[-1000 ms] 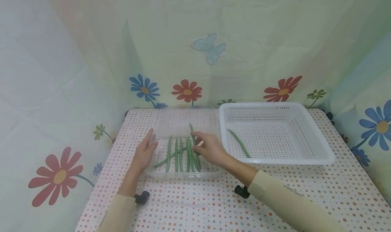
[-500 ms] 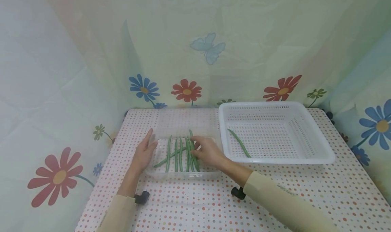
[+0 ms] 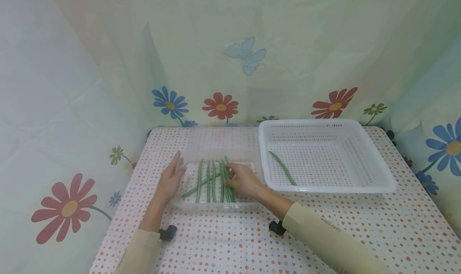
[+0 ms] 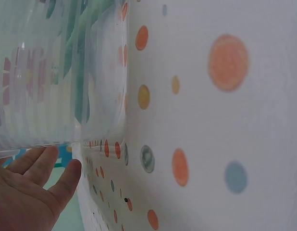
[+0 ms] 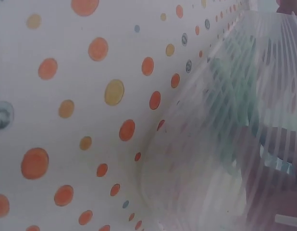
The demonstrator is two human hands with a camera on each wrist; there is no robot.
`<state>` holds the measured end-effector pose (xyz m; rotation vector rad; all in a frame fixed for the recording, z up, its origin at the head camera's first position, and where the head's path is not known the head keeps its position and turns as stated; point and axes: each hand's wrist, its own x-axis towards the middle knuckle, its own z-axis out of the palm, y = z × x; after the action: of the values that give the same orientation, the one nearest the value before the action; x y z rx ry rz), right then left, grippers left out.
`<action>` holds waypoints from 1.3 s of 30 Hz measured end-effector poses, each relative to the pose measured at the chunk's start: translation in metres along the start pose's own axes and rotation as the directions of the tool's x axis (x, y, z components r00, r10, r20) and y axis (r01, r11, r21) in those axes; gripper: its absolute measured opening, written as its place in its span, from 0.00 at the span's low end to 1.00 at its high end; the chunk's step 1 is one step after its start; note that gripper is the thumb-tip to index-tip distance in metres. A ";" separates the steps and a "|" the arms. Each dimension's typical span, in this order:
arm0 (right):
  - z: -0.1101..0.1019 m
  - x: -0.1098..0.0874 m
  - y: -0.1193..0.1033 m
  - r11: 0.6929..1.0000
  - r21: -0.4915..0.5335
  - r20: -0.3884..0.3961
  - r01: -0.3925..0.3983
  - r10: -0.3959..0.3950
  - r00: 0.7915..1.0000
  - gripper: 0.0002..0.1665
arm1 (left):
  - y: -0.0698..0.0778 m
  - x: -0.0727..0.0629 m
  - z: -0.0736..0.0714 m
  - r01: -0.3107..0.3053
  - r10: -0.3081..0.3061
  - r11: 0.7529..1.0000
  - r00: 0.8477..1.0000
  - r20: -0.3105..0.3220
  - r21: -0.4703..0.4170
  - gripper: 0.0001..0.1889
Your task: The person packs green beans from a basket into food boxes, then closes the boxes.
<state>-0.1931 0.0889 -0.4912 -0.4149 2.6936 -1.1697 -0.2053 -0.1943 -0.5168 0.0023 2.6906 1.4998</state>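
A clear plastic box [image 3: 248, 205] stands on the table, its raised lid [image 3: 216, 142] behind it. Inside lie several green beans [image 3: 199, 182], mostly lengthwise and side by side, one slanting across the others. My right hand [image 3: 245, 180] reaches into the box's right half and pinches a green bean [image 3: 226, 159] between thumb and fingers. In the right wrist view, the box's ribbed wall [image 5: 196, 159] blurs that hand. My left hand [image 3: 170, 182] is at the box's left side, fingers extended; the left wrist view shows its fingertips right at the wall.
To the right of the box stands a white perforated basket [image 3: 324, 189] with one green bean [image 3: 284, 170] in it. A dotted cloth [image 3: 230, 242] covers the table. A flower-printed curtain [image 3: 288, 65] hangs behind and at both sides.
My right hand has moved down and slightly left with the green bean, bringing it in beside the other beans. The left hand has stayed at the box's side.
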 end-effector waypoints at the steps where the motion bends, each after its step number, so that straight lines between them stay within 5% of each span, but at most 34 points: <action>1: 0.000 0.000 0.000 1.000 -0.002 0.003 0.000 0.000 1.000 0.36 | 0.001 0.000 0.000 -0.002 0.002 1.000 1.000 0.002 -0.001 0.33; 20: 0.003 0.002 0.001 0.999 -0.052 0.053 -0.011 0.014 0.998 0.41 | -0.002 0.001 -0.001 -0.021 0.021 1.000 1.000 -0.001 0.004 0.32; 39: -0.002 -0.001 -0.003 0.996 -0.043 -0.016 0.081 -0.082 0.997 0.29 | 0.000 -0.002 -0.003 -0.011 0.011 1.000 1.000 0.016 0.008 0.32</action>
<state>-0.1920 0.0892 -0.4878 -0.5282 2.7442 -1.1444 -0.2034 -0.1963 -0.5151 0.0295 2.6889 1.4855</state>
